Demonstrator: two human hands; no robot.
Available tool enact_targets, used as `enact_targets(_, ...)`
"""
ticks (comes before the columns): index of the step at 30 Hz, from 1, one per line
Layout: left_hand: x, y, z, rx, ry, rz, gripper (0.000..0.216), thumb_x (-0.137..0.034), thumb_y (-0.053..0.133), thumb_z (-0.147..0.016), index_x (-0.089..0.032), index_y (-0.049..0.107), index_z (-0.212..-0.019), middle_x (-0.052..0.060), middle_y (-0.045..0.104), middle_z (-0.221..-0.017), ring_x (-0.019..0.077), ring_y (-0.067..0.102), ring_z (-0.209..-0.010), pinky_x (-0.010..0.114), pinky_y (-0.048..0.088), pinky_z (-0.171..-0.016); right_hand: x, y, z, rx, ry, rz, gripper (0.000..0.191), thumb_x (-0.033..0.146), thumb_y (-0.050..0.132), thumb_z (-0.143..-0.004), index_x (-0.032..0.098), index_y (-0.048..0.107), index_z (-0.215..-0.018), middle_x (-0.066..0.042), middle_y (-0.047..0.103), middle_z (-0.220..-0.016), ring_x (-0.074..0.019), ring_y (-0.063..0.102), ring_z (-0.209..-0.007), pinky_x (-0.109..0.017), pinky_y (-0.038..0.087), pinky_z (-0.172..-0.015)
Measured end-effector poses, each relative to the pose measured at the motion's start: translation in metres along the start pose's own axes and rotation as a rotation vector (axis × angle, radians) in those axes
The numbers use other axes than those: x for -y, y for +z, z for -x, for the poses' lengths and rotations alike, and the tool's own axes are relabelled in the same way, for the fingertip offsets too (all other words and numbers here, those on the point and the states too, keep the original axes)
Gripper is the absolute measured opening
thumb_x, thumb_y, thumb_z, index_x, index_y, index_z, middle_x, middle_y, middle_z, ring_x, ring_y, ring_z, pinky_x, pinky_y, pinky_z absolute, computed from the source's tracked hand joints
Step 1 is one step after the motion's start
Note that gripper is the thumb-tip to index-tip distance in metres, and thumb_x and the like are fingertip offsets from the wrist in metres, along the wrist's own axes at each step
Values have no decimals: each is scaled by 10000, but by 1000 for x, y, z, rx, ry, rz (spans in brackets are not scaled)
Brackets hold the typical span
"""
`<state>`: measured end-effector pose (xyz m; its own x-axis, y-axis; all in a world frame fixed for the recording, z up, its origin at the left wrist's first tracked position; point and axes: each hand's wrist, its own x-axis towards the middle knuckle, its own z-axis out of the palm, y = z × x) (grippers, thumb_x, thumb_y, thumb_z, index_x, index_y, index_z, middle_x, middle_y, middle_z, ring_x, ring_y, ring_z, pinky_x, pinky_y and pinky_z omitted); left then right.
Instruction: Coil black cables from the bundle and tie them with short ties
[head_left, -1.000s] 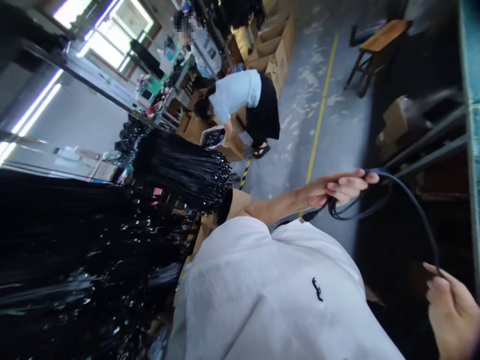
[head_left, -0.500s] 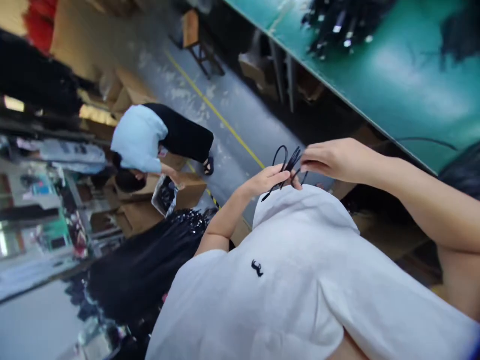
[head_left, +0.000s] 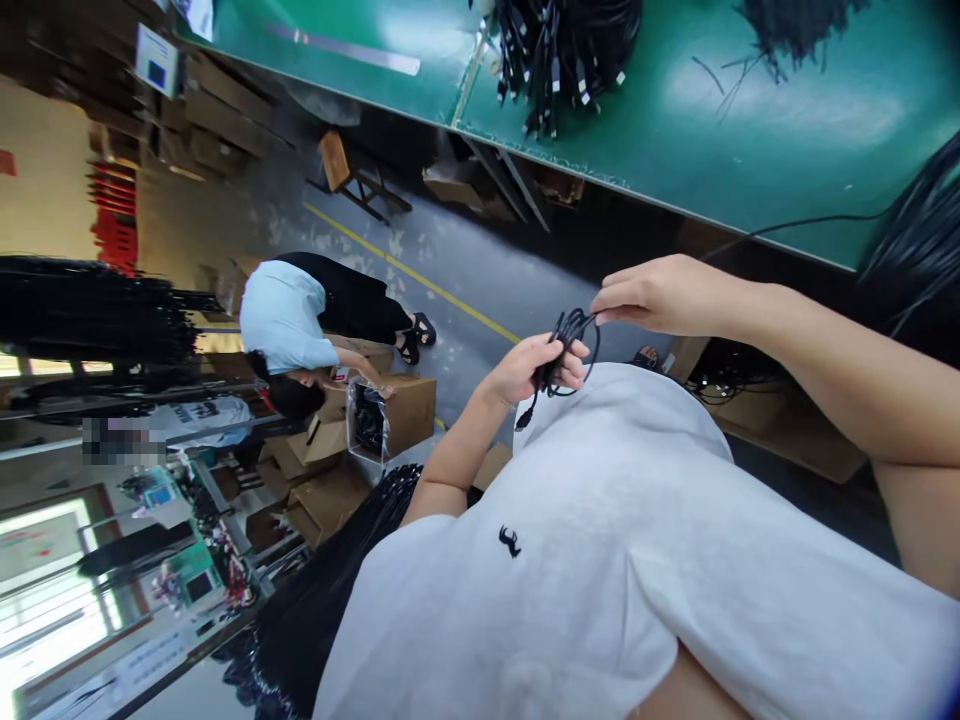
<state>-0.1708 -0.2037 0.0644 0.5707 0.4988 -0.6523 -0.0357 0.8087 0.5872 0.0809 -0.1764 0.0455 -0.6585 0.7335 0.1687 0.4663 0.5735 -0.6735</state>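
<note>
- here we are with the left hand (head_left: 536, 368), fingers curled around a coiled cable (head_left: 574, 325), a firm wrap!
- and the right hand (head_left: 660, 292) is in on it too, thumb and fingertips narrow, pinching the coil at its far side.
- so our cable sits up in the air between both hands, black loops bunched together, just over the front of our white shirt (head_left: 570, 560).
- look below the left hand: one plug (head_left: 525, 418) dangles free of the loops!
- past the hands we have the green bench (head_left: 705, 180), a bundle (head_left: 551, 60) of black cables on it, pale tips spilling toward the edge.
- over on our right, a dark heap (head_left: 919, 240) at the bench edge, with one loose strand (head_left: 810, 221) running out from it.
- off to our left, a co-worker (head_left: 281, 320) in light blue bends over a box (head_left: 412, 415), black stuff bagged inside.
- and beyond, a stool (head_left: 335, 160) stands near the yellow line (head_left: 386, 256) on the floor (head_left: 480, 255).
</note>
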Motion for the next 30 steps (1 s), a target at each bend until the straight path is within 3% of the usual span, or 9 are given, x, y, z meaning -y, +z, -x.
enact_targets(5,-3,16,-5,-10,-60,123,201,-245,563,-931,-99,666,-838,-74,408,-472,5,297,-319,119,275,-350,-2,1,-1,-3,-6,-63,414,502,419,-967,201,703,-970,-29,670,-853,-136,587,-728,-242,363,-638)
enact_targets(10,-7,10,-1,-59,-31,262,336,-218,421,-989,-113,645,-763,-85,299,-443,3,187,-298,117,166,-315,-50,1,40,-31,202,-209,474,528,408,-967,162,699,-1042,-78,708,-974,-168,622,-827,-269,438,-757)
enact_targets(14,-13,-6,13,-240,207,339,409,-308,344,-1023,-154,655,-806,-100,201,-396,23,99,-274,150,104,-290,-106,2,107,-85,434,34,515,474,371,-987,92,702,-1085,-169,709,-1064,-222,641,-954,-316,437,-862)
enact_targets(16,-18,-12,20,-308,347,376,378,-318,347,-1026,-173,672,-897,-99,244,-411,26,121,-279,153,112,-291,-115,5,139,-92,534,202,487,427,382,-988,78,707,-1089,-207,695,-1134,-264,648,-1020,-341,442,-868)
enact_targets(18,-24,-16,22,-296,408,388,323,-278,365,-1020,-182,673,-1000,-94,355,-461,14,174,-292,141,144,-304,-97,15,159,-34,541,308,390,379,438,-966,135,723,-1074,-185,704,-1139,-288,672,-972,-360,459,-798)
enact_targets(20,-27,-17,15,-234,382,346,268,-233,407,-1001,-174,663,-1052,-81,476,-534,-3,238,-309,127,178,-320,-54,33,165,38,410,293,297,324,463,-949,221,732,-1022,-129,738,-1050,-279,691,-852,-365,459,-710)
enact_targets(25,-8,0,-24,-64,187,-35,230,-331,669,-863,-124,627,-953,51,712,-772,79,643,-576,157,458,-519,54,56,112,70,-8,76,329,358,391,-996,217,684,-954,-67,702,-777,-188,620,-618,-310,405,-582)
enact_targets(28,13,18,-38,125,50,-238,379,-453,748,-781,-136,588,-913,103,745,-850,174,721,-768,286,554,-742,54,33,79,17,74,84,353,399,385,-996,190,655,-905,-54,668,-763,-155,586,-613,-271,355,-553)
enact_targets(30,20,26,-39,262,-26,-332,444,-517,753,-753,-140,575,-904,86,736,-766,175,711,-696,304,555,-725,36,13,77,3,147,5,352,434,409,-980,188,647,-898,-45,669,-799,-142,598,-661,-246,368,-575)
